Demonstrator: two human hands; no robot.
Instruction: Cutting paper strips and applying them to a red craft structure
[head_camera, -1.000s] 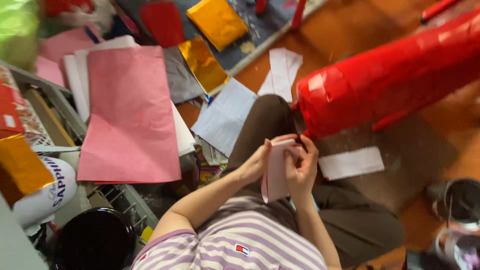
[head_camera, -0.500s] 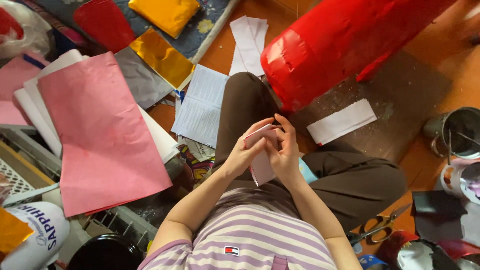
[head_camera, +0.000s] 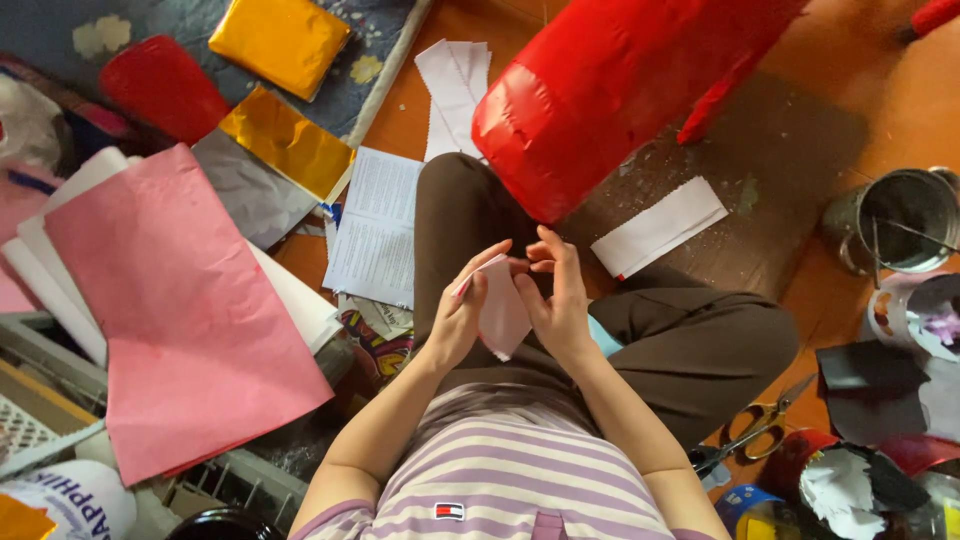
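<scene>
We sit cross-legged on the floor (head_camera: 880, 110) and hold a pink slip (head_camera: 500, 318) over our lap, between both hands. Our left hand (head_camera: 462, 312) grips its left edge, fingers closed on the paper with the thumb on top. Our right hand (head_camera: 560, 300) pinches the slip's right side, thumb and fingertips pressed together at its upper corner, just apart from the left fingertips. Just beyond the hands a big red form (head_camera: 610, 90) rests near our knee. A white strip (head_camera: 658, 228) lies on a brown mat (head_camera: 790, 170) to its right. To the left of our leg lies a printed sheet (head_camera: 375, 225), and farther left a large pink sheet (head_camera: 180, 310) covers white paper. Gold foil (head_camera: 285, 140) lies near the top left. Scissors (head_camera: 755, 425) lie by our right knee, and a metal can (head_camera: 895, 220) stands at the right edge.
</scene>
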